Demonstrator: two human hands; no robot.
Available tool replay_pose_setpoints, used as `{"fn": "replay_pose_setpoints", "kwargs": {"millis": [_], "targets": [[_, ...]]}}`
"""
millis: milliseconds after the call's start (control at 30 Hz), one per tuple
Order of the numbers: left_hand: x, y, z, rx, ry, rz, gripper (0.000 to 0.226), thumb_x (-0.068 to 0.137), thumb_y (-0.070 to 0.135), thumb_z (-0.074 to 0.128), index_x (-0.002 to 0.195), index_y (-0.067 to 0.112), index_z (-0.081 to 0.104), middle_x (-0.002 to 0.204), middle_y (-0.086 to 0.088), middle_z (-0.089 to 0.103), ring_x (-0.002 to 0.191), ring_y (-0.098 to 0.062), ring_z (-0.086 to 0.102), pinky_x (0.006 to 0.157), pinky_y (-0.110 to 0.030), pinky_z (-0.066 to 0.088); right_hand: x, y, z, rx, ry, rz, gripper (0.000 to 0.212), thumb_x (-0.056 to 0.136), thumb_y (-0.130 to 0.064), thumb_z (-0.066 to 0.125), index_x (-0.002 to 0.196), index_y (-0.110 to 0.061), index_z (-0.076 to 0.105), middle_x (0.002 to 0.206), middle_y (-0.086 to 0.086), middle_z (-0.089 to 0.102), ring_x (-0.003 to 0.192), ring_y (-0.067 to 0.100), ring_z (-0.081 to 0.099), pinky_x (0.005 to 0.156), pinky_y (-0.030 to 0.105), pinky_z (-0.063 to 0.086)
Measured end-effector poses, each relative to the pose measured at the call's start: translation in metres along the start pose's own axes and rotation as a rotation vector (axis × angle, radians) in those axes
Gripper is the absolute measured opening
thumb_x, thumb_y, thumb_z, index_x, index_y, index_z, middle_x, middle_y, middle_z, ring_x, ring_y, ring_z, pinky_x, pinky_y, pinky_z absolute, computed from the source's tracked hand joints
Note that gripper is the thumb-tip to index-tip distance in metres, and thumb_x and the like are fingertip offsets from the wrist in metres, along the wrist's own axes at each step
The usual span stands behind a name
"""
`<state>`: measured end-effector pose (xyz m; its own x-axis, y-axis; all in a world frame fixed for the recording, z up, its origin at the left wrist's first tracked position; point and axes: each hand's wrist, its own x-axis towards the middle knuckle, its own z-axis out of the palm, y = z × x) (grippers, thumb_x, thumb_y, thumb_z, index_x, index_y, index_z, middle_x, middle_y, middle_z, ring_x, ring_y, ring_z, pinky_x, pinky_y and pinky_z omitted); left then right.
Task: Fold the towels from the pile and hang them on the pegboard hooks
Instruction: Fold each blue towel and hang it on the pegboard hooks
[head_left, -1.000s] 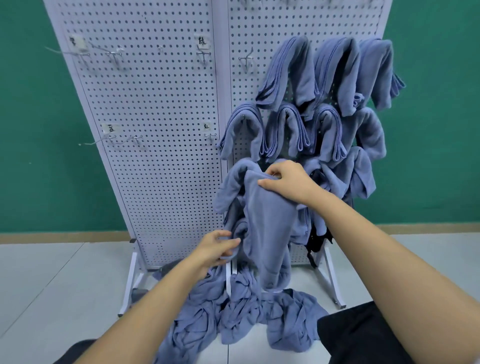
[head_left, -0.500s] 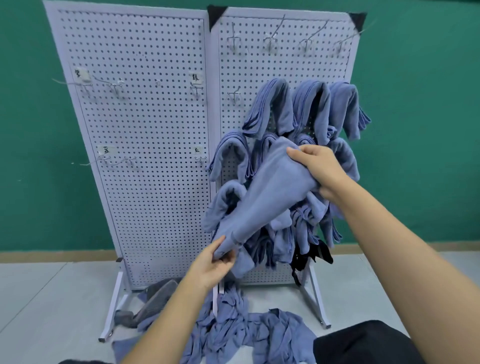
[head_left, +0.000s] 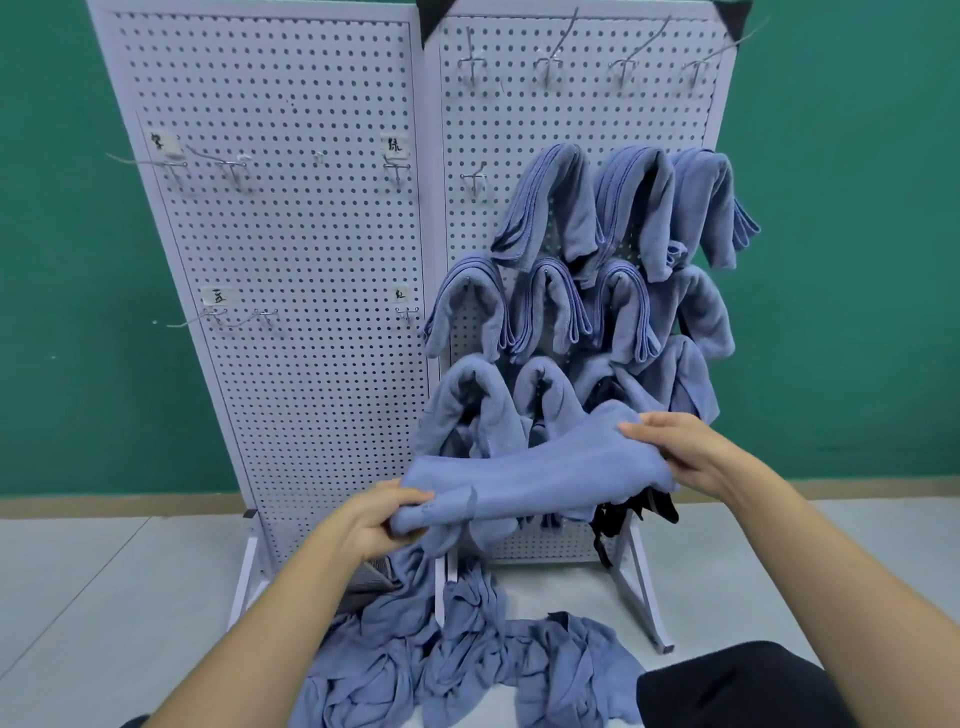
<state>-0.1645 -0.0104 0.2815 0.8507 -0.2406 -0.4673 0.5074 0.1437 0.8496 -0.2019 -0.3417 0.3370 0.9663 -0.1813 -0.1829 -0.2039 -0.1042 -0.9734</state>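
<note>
Head view: towel dropped from slant to level between hands; left hand, right hand each grip an end. Folding underway.

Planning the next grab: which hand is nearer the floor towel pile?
Left. The left hand grips the towel above the pile; the right hand grips it higher, further right.

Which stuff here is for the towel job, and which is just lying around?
For the job: held towel, left hand, right hand, floor pile, pegboard, empty hooks, hung towels.
Just lying about: black straps, grey item on the floor, paper labels.
</note>
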Motion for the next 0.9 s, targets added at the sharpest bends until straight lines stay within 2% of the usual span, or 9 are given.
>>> {"fn": "replay_pose_setpoints", "kwargs": {"millis": [133, 267, 333, 467, 567, 667, 800, 867, 900], "targets": [[-0.004, 0.033, -0.004, 0.029, 0.049, 0.273, 0.031, 0.086, -0.007, 0.058, 0.110, 0.011, 0.053, 0.102, -0.011, 0.064, 0.075, -0.018, 0.063, 0.053, -0.026, 0.056, 0.003, -0.007, -0.004, 0.041, -0.063, -0.115, 0.012, 0.089, 0.001, 0.061, 0.094, -0.010, 0.063, 0.077, 0.007, 0.067, 0.057, 0.013, 0.061, 0.045, 0.019, 0.048], [-0.019, 0.071, -0.004, -0.049, -0.004, 0.565, 0.035, 0.091, -0.009, 0.043, 0.115, 0.014, 0.051, 0.093, -0.004, 0.067, 0.075, -0.017, 0.064, 0.057, -0.028, 0.055, 0.009, -0.019, -0.005, 0.131, -0.036, -0.350, 0.031, 0.090, 0.016, 0.043, 0.088, -0.011, 0.057, 0.066, -0.003, 0.064, 0.052, 0.005, 0.052, 0.046, 0.014, 0.042], [-0.020, 0.077, -0.004, -0.029, -0.006, 0.594, 0.034, 0.093, -0.007, 0.035, 0.112, 0.016, 0.051, 0.079, 0.000, 0.067, 0.072, -0.017, 0.060, 0.059, -0.030, 0.048, 0.010, -0.017, -0.002, -0.011, -0.007, -0.405, 0.039, 0.090, 0.017, 0.039, 0.078, -0.016, 0.056, 0.061, -0.003, 0.059, 0.051, 0.008, 0.046, 0.046, 0.016, 0.038], [-0.016, 0.077, -0.006, 0.034, -0.041, 0.547, 0.024, 0.092, 0.008, 0.031, 0.104, 0.011, 0.053, 0.072, -0.002, 0.064, 0.075, -0.020, 0.055, 0.068, -0.033, 0.041, 0.014, -0.014, 0.001, -0.125, 0.050, -0.441, 0.047, 0.092, 0.008, 0.042, 0.067, -0.025, 0.064, 0.075, 0.013, 0.052, 0.064, 0.020, 0.038, 0.054, 0.026, 0.031], [-0.015, 0.080, -0.004, 0.166, 0.028, 0.584, 0.013, 0.093, 0.024, 0.057, 0.092, 0.011, 0.059, 0.073, 0.000, 0.060, 0.074, -0.015, 0.053, 0.071, -0.029, 0.042, 0.014, -0.022, 0.004, -0.003, 0.003, -0.393, 0.032, 0.091, -0.009, 0.047, 0.069, -0.019, 0.068, 0.081, 0.015, 0.046, 0.075, 0.025, 0.037, 0.061, 0.031, 0.032], [-0.012, 0.082, -0.002, 0.409, 0.120, 0.670, 0.024, 0.078, 0.006, 0.075, 0.095, 0.015, 0.061, 0.086, 0.001, 0.057, 0.081, -0.012, 0.053, 0.073, -0.021, 0.045, 0.014, -0.033, 0.005, -0.062, -0.041, -0.360, 0.019, 0.084, -0.032, 0.066, 0.074, -0.016, 0.065, 0.080, 0.013, 0.037, 0.064, 0.020, 0.034, 0.056, 0.025, 0.032], [-0.010, 0.097, -0.006, 0.499, 0.170, 0.698, 0.043, 0.075, 0.005, 0.078, 0.111, 0.021, 0.061, 0.110, 0.005, 0.057, 0.104, -0.007, 0.052, 0.087, -0.021, 0.041, 0.021, -0.050, 0.001, -0.391, -0.036, -0.422, 0.027, 0.079, -0.016, 0.078, 0.097, -0.017, 0.058, 0.085, 0.004, 0.057, 0.070, 0.016, 0.053, 0.063, 0.020, 0.046], [-0.010, 0.108, -0.007, 0.478, 0.174, 0.665, 0.038, 0.074, 0.005, 0.078, 0.107, 0.019, 0.064, 0.108, 0.006, 0.061, 0.099, -0.005, 0.056, 0.085, -0.023, 0.044, 0.026, -0.065, -0.001, -0.510, -0.021, -0.442, 0.040, 0.076, -0.017, 0.080, 0.110, -0.022, 0.059, 0.102, -0.002, 0.063, 0.091, 0.013, 0.062, 0.079, 0.022, 0.052], [-0.010, 0.113, -0.007, 0.450, 0.173, 0.655, 0.032, 0.074, 0.004, 0.079, 0.100, 0.017, 0.067, 0.104, 0.002, 0.066, 0.093, -0.009, 0.061, 0.080, -0.023, 0.049, 0.028, -0.074, -0.001, -0.565, -0.004, -0.466, 0.035, 0.077, -0.018, 0.079, 0.107, -0.023, 0.061, 0.103, -0.004, 0.064, 0.094, 0.014, 0.062, 0.080, 0.020, 0.051]]}}
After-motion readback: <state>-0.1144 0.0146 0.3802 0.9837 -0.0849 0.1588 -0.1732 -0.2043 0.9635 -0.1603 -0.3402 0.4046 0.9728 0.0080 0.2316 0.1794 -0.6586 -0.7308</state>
